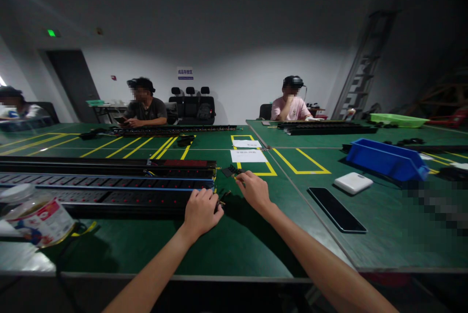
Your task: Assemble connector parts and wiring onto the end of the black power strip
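Note:
Several long black rails [139, 198] with rows of small red marks lie side by side at the left, one with a blue strip along it. My left hand [201, 213] is closed over the right end of the nearest rail, beside short wires that stick out. My right hand [255, 190] is to the right of the rail ends, with thumb and forefinger pinched on a small black part [229, 171]. The part's exact kind is too small to tell, and the fingers hide some of it.
White paper sheets [248, 156] lie beyond my right hand. To the right are a black phone [336, 209], a white box-like device [353, 183] and a blue bin [386, 161]. A clear plastic jar [40, 218] stands at left. People sit across the green table [256, 254].

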`<state>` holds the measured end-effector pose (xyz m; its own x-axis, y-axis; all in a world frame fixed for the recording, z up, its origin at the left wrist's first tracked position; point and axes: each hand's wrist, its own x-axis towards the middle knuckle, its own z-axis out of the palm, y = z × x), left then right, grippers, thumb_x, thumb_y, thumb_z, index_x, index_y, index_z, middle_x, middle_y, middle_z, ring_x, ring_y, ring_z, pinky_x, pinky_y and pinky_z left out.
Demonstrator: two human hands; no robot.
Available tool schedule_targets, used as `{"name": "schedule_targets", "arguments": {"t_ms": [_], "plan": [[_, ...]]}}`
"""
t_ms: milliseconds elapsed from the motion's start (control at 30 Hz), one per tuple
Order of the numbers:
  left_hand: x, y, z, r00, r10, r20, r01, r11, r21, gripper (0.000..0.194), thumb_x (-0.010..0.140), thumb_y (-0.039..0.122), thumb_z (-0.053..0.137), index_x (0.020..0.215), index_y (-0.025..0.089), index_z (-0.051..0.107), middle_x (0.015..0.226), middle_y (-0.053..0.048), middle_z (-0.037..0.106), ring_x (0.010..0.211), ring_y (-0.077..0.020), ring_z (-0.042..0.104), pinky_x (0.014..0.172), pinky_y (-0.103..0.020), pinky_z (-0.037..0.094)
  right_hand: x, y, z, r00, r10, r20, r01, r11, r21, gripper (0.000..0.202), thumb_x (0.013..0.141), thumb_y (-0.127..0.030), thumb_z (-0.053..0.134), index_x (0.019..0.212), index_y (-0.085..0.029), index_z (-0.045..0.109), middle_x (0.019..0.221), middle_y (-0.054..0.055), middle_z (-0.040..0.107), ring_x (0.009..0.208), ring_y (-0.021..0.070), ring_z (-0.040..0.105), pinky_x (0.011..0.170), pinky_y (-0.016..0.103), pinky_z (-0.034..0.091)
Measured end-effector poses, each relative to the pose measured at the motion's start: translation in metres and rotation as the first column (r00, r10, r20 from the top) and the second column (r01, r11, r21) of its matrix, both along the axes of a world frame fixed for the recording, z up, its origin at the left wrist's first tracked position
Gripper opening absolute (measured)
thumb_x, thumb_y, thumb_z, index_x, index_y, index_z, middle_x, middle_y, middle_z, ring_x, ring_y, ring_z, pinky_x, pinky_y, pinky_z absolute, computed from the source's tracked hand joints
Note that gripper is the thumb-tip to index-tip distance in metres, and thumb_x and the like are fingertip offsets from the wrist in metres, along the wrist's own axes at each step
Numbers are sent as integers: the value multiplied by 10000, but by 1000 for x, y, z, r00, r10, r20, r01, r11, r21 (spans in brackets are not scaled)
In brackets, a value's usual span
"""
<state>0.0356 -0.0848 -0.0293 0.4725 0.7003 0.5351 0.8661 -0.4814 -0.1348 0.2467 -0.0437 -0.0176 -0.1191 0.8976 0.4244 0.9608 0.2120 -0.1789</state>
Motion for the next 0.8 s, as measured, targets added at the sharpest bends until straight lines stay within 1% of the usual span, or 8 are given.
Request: {"name": "schedule_targets", "arguments": {"t_ms": [133,333,533,667,800], "plan": [[0,0,0,1000,1,2,-1,1000,-3,150,861,298,571,832,182,663,875,-82,650,871,-251,564,793,-425,385,1,1,-2,999,9,-36,-9,1000,11,234,1009,-380,484,1048,-265,684,1104,38,678,928,164,637,683,235,405],[0,0,0,1000,-5,19,6,1000,-9,137,849,298,588,824,189,668,870,-89,653,880,-255,568,792,-423,387,2,2,-4,999,41,-10,-41,998,42,189,1001,-323,502,1005,-248,675,1081,55,676,1039,188,584,748,243,422],[0,0,0,1000,-6,10,6,1000,-6,142,854,297,580,834,188,670,878,-91,659,882,-254,565,793,-425,389,2,0,-3,998,55,-5,-54,997,48,194,1006,-321,492,990,-246,671,1080,53,670,1027,190,561,753,252,430],[0,0,1,1000,4,-16,-4,1000,-7,156,866,303,568,843,186,669,880,-90,659,880,-253,565,793,-423,387,3,1,-4,998,55,0,-55,996,76,220,1012,-312,471,992,-238,677,1078,69,665,1038,209,538,789,267,422],[1,-1,2,1000,12,-24,-12,1000,-10,156,866,303,566,844,184,664,881,-87,656,885,-255,568,801,-422,384,6,4,-6,998,59,25,-60,995,81,224,1004,-289,479,979,-219,691,1022,79,667,988,223,527,842,299,395]]}}
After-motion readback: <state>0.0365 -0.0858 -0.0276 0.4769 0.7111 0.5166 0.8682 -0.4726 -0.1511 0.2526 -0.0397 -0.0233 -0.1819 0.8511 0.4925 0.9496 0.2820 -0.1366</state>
